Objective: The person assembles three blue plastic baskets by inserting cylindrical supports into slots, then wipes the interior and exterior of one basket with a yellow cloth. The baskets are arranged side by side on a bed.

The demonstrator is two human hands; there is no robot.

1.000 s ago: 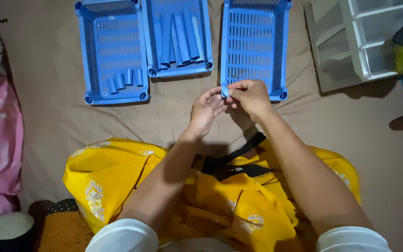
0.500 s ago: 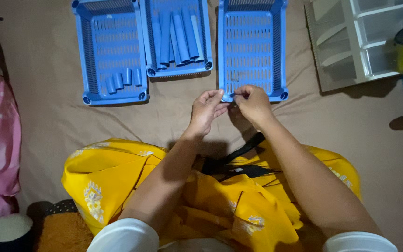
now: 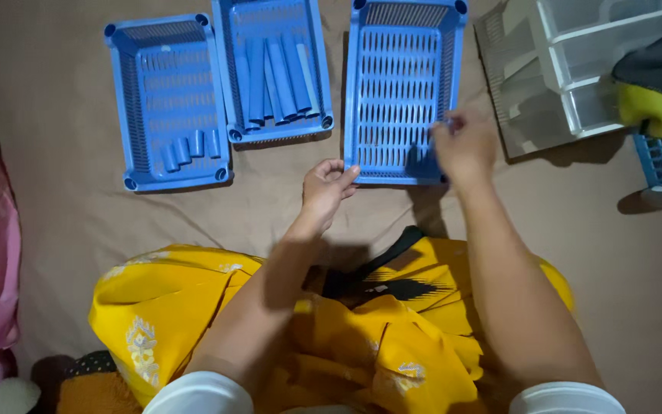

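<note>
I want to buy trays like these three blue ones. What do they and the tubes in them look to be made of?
The blue trays look like moulded plastic: uniform colour, slotted bases, rounded corner sockets, a slight sheen. The long tubes and short tubes match them in colour and sheen, so probably plastic too, though that is less sure.

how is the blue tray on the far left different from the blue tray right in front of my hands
The left tray holds a few short blue tubes near its lower end; the tray by your hands shows no tubes. The left tray lies tilted, untouched; the other lies nearly straight, with your right hand at its lower right edge and your left hand near its lower left corner. Both are blue slotted plastic rectangles.
</note>
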